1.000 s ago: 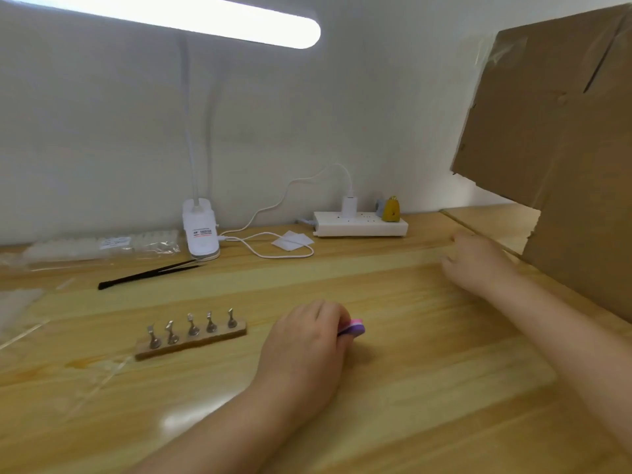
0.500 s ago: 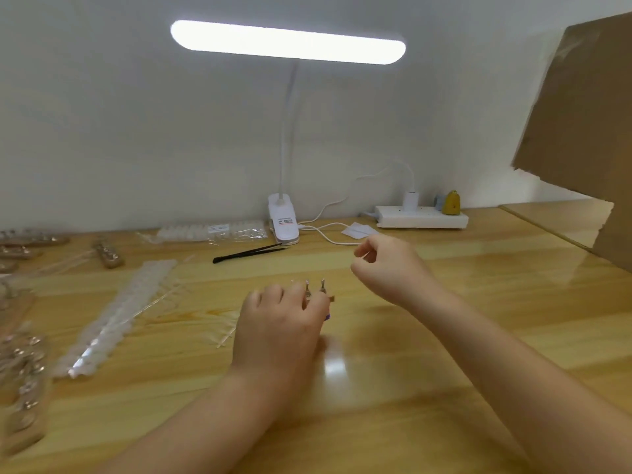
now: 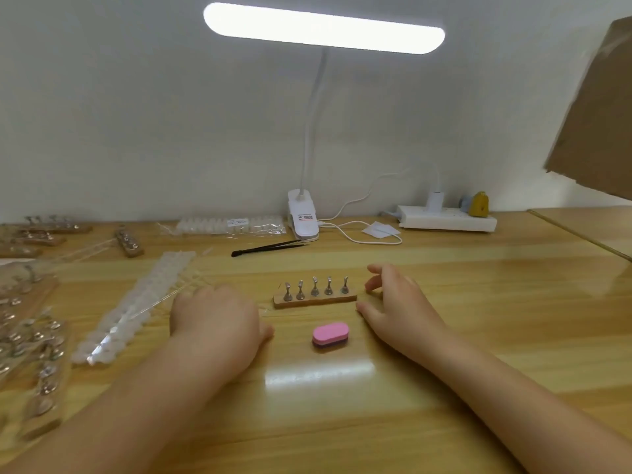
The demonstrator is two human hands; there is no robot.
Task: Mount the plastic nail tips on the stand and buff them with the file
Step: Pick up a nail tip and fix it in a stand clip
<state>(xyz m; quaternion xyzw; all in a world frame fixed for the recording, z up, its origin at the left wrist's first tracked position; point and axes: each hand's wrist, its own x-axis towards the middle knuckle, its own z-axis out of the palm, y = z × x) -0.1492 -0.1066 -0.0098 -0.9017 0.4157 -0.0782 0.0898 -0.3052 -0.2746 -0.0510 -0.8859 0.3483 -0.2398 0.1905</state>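
While the small wooden stand w/ five bare metal pegs (image 3: 315, 297) sits mid-table, pink oval file block (image 3: 330, 336) lies just in front; left hand (image 3: 215, 323) rests beside it, loose & empty, right hand (image 3: 393, 302) at stand's end, fingers relaxed, nothing held.

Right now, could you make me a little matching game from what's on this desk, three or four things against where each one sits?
Things:
1. pink file
2. wooden stand
3. black tweezers
4. power strip

Places:
A. against the wall, far right
B. in front of the lamp clip
C. nearest the person, between the hands
D. just behind the file

Pairs: 1-C, 2-D, 3-B, 4-A
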